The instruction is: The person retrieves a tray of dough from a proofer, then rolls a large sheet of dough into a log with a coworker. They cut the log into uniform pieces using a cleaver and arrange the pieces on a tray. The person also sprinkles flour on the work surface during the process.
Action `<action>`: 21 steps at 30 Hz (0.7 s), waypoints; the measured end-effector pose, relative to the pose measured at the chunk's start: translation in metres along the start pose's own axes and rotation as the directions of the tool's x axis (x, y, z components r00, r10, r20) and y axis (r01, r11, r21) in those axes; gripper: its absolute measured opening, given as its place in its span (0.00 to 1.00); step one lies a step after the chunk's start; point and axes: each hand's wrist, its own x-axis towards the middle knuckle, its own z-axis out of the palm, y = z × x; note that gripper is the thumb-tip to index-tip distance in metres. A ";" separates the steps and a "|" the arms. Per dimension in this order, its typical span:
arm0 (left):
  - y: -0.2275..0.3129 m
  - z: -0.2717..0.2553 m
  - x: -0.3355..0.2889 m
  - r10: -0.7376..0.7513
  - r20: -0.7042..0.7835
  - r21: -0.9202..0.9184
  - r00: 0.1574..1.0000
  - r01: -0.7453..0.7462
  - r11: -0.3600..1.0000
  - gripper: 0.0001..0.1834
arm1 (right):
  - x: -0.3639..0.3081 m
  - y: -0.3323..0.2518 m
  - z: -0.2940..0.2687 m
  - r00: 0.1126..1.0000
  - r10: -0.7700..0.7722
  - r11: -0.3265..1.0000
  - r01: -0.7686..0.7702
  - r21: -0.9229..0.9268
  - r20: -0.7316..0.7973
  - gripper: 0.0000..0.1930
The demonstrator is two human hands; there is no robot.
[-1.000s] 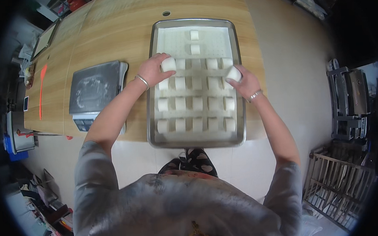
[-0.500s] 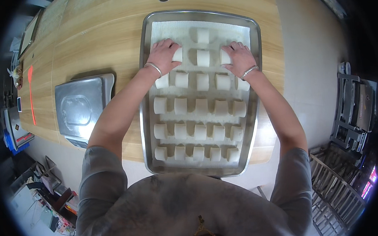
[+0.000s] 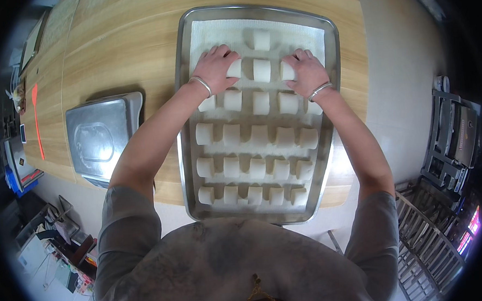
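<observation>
A metal baking tray (image 3: 336,118) with a whitish textured liner (image 3: 213,35) holds rows of white dough pieces, like cut steamed buns. In the second row from the far end, my left hand (image 3: 214,67) is closed around one dough piece (image 3: 235,69). My right hand (image 3: 307,75) grips another dough piece (image 3: 287,70) in the same row. Between them stands a third dough piece (image 3: 262,70), touched by neither hand. A single dough piece (image 3: 262,40) sits beyond it. Nearer rows hold several pieces, some partly hidden by my wrists.
The tray rests on a wood-grain table (image 3: 153,40). To its left stands a scale with a metal platform (image 3: 97,139). A long orange-red strip-like tool (image 3: 38,123) lies at the far left. Grey metal racks (image 3: 428,233) stand on the floor at right.
Both hands have shifted slightly inward with their dough pieces, toward the middle piece of that row. The whole view has shifted a little too.
</observation>
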 end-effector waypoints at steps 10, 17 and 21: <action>-0.002 -0.011 -0.005 0.011 0.016 -0.031 1.000 -0.011 0.999 0.32 | -0.017 0.002 -0.017 0.997 0.075 0.997 -0.075 -0.023 -0.023 0.34; -0.027 -0.032 -0.025 -0.091 0.104 0.041 0.990 0.087 0.995 0.31 | -0.033 0.026 -0.020 0.992 0.109 0.991 -0.102 -0.090 0.069 0.34; -0.034 -0.035 -0.026 -0.096 0.080 0.015 0.992 0.095 0.995 0.30 | -0.032 0.028 -0.015 0.989 0.143 0.987 -0.140 -0.082 0.038 0.31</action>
